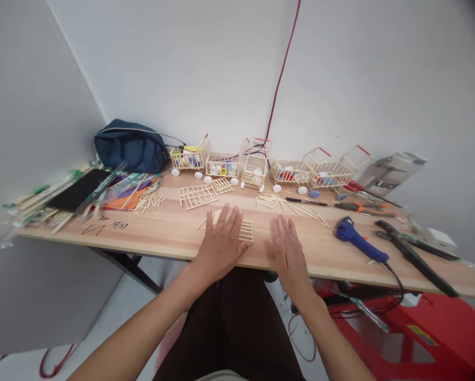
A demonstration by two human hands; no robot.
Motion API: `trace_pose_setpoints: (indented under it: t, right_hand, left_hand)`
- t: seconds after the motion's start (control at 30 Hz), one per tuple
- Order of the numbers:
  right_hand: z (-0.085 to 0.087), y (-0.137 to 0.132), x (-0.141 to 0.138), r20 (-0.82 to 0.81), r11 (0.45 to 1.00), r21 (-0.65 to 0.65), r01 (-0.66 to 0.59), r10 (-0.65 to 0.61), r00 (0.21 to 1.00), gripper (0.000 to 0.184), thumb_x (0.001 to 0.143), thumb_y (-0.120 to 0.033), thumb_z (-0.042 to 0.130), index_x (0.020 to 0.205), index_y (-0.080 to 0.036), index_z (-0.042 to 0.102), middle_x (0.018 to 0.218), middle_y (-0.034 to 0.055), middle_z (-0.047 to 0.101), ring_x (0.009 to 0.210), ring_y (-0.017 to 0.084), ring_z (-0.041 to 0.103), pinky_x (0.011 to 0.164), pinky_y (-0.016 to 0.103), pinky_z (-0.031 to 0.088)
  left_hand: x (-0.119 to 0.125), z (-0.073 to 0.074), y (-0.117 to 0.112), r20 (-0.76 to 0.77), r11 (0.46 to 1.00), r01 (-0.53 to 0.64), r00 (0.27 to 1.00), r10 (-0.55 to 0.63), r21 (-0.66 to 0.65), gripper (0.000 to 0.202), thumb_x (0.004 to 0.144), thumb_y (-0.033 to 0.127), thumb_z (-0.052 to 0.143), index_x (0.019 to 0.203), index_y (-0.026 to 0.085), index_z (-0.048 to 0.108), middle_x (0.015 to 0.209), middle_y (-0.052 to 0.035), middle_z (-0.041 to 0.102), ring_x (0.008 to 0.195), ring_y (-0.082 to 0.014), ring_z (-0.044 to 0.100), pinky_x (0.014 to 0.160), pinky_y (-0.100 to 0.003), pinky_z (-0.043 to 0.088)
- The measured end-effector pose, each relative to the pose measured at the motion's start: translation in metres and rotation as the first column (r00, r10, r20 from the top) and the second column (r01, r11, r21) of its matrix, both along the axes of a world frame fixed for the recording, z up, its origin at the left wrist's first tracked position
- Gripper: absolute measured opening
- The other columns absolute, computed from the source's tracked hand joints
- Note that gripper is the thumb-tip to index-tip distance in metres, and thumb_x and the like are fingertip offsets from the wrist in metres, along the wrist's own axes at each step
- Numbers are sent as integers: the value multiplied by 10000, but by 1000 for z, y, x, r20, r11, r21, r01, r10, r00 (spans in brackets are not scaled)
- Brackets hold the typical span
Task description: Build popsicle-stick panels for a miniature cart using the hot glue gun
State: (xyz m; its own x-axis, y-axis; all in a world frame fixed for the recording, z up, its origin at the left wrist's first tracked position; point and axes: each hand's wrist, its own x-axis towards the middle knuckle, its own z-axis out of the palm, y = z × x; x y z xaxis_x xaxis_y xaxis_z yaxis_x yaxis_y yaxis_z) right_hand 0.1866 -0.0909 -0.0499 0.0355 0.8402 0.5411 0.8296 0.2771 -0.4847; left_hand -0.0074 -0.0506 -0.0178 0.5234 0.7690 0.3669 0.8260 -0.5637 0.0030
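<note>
My left hand [221, 243] lies palm down with its fingers stretched out and a little apart. Under and beside it is a small panel of thin wooden sticks [247, 231], its left part hidden by the hand. To the right, my right hand [290, 253] rests on its side at the table's front, fingers straight and close together, with no object seen in it. Beyond the hands lie a larger stick lattice [195, 197] and a smaller lattice [222, 186]. Loose sticks [301, 208] are scattered past my right hand.
Miniature stick shopping carts [254, 172] line the wall. A blue glue gun [358, 241], orange-handled pliers [366, 208] and a black cutter-like tool [416, 256] lie right. A blue bag [130, 147], black tablet-like slab [79, 190] and short-stick pile [150, 200] are left on the wooden table [154, 233].
</note>
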Motion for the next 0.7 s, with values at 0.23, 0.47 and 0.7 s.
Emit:
trace_pose_setpoints:
  t: [0.23, 0.47, 0.7]
  right_hand:
    - [0, 1, -5, 45, 999, 11, 39, -40, 998, 528, 1022, -335, 216, 1499, -150, 344, 1532, 129, 400, 1484, 262, 202, 1156, 539, 256]
    - [-2, 1, -6, 63, 999, 21, 48, -49, 997, 522, 1021, -328, 217, 1507, -176, 331, 1519, 121, 422, 1482, 251, 211, 1145, 526, 271]
    - [-1, 2, -6, 51, 998, 17, 62, -63, 997, 515, 1019, -333, 223, 1494, -183, 354, 1512, 102, 438, 1473, 244, 239, 1142, 509, 281]
  left_hand:
    - [10, -6, 1, -75, 992, 101, 991, -106, -71, 727, 979, 588, 243, 1469, 62, 352, 1534, -155, 367, 1446, -280, 292, 1156, -680, 140]
    - [9, -8, 5, -101, 989, 110, 988, -120, -98, 717, 985, 561, 262, 1470, 39, 340, 1538, -171, 352, 1451, -282, 285, 1160, -674, 132]
    - [12, 0, 3, -78, 994, 88, 993, -94, -72, 775, 959, 624, 267, 1492, 63, 312, 1563, -177, 297, 1466, -308, 244, 1147, -663, 187]
